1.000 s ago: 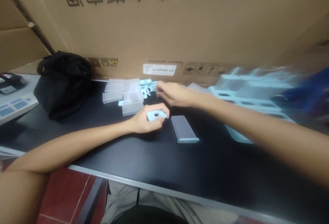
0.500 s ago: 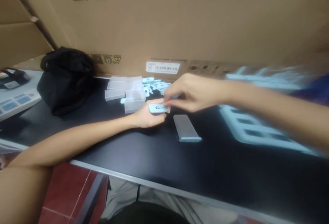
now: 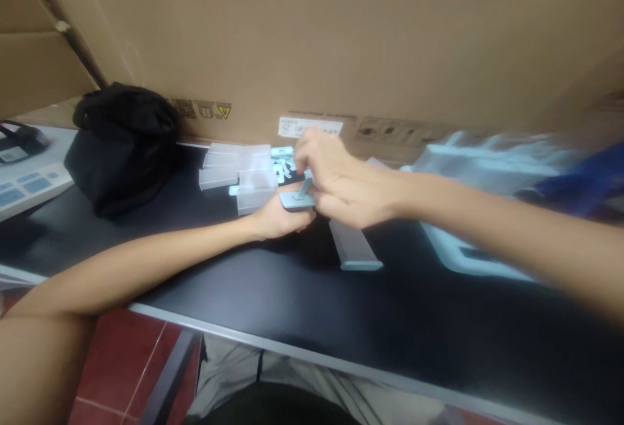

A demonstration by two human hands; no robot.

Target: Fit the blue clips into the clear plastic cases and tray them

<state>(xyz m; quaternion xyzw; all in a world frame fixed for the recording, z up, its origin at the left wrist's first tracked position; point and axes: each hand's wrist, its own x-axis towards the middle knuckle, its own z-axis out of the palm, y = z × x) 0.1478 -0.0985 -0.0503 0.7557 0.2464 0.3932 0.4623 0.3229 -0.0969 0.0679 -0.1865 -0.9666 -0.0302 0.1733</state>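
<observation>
My left hand is closed round a light-blue plastic cap with rounded ends, above the table. From the cap's top a small light-blue lever-like piece stands up at a tilt. The bent fingers of my right hand are closed at this piece, and they partly hide it. Just right of my hands lies a long frosted plastic box with a light-blue end, partly behind my right hand. Behind my left hand several frosted boxes lie beside a pile of small light-blue parts.
A black bag rests on the left of the black table. Light-blue plastic racks stand on the right, blurred. A big cardboard box walls off the back. At far left is a white printed box.
My right hand has tipped up and over the cap, its fingers higher than before. The small piece, low against the cap earlier, now stands up from it. My left hand stays nearly in place.
</observation>
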